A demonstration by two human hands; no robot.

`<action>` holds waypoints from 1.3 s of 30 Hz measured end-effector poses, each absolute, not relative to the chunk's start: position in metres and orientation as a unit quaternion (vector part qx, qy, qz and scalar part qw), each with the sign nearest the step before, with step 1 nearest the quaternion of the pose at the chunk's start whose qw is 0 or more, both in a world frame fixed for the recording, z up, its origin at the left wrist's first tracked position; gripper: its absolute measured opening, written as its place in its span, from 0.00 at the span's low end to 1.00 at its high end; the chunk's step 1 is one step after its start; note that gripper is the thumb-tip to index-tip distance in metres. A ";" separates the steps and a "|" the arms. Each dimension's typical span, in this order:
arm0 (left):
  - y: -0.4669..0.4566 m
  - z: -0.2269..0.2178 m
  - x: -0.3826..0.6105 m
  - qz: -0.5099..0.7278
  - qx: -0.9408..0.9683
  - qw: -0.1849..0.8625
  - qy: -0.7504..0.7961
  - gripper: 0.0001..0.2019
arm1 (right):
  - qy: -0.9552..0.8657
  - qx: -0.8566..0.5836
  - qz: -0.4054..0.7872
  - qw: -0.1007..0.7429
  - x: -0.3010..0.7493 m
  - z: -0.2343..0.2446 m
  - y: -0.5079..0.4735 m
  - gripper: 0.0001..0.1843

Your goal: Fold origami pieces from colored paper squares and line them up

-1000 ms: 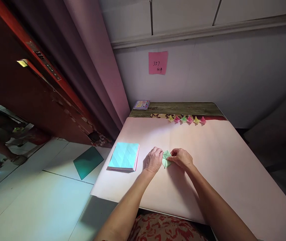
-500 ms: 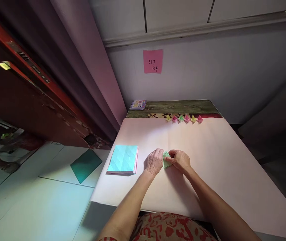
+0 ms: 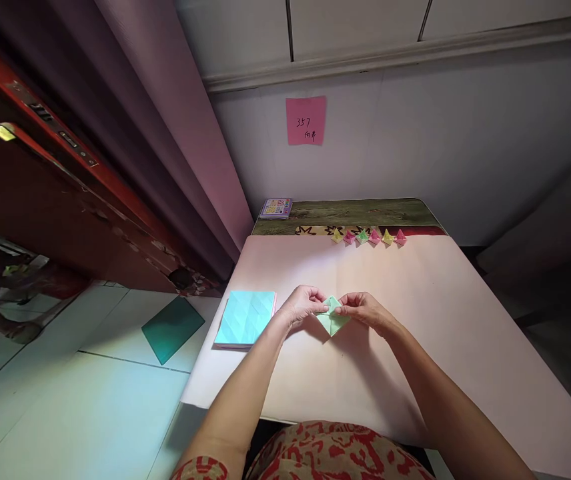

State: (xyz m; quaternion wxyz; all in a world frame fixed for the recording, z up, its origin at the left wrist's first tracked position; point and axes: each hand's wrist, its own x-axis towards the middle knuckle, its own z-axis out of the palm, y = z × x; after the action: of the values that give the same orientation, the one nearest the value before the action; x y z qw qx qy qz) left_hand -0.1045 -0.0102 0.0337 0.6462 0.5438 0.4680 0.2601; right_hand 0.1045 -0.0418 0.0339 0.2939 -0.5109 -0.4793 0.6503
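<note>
A small folded piece of light green origami paper (image 3: 332, 323) is held between both hands over the middle of the table, one corner pointing toward me. My left hand (image 3: 304, 304) pinches its left side, thumb on top. On the right side, my right hand (image 3: 367, 311) grips it the same way, thumb near the centre fold. To the left of my left hand lies a stack of square paper (image 3: 246, 319) with a turquoise sheet on top. Several small folded paper pieces (image 3: 362, 237) in yellow, pink and green stand in a row at the far side.
A pale sheet covers most of the table (image 3: 415, 373). At its back left corner sits a small printed packet (image 3: 276, 208). A pink note (image 3: 305, 121) is stuck on the wall. A dark green square (image 3: 173, 331) lies on the tiled floor, beside a red door (image 3: 30, 193).
The green paper, half covered before, now shows as a wider diamond. Both hands have shifted slightly away from me and hold its two sides with the thumbs on top.
</note>
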 end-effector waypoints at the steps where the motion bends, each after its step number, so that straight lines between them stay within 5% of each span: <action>1: -0.009 0.034 -0.105 0.248 0.549 0.642 0.475 0.13 | -0.485 -0.511 0.651 0.283 0.106 0.033 -0.043 0.19; 6: -0.009 0.041 -0.101 0.213 0.663 0.516 0.498 0.07 | -0.583 -0.557 0.540 0.240 0.104 0.024 -0.042 0.11; 12: -0.015 0.051 -0.095 0.274 0.876 0.054 0.392 0.09 | -0.748 -0.555 0.061 0.359 0.103 0.026 -0.042 0.08; 16: -0.040 0.029 -0.101 0.291 0.890 -0.117 0.331 0.11 | -0.799 -0.464 -0.091 0.372 0.105 0.012 -0.058 0.08; 23: -0.078 0.001 -0.105 0.240 0.893 -0.076 0.373 0.08 | -0.829 -0.454 -0.040 0.324 0.103 -0.021 -0.083 0.11; 33: -0.071 0.007 -0.095 0.266 0.723 0.187 0.610 0.02 | -0.683 -0.647 0.245 0.233 0.098 -0.003 -0.064 0.09; 39: -0.063 0.007 -0.091 0.235 0.710 0.185 0.637 0.03 | -0.643 -0.690 0.256 0.209 0.087 0.008 -0.064 0.08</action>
State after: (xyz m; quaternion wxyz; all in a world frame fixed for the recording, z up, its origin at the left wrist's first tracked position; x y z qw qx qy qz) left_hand -0.0913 -0.0626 0.0074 0.1849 0.7104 0.6372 0.2349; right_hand 0.0870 -0.0642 0.0082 0.2089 -0.6905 -0.6434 0.2563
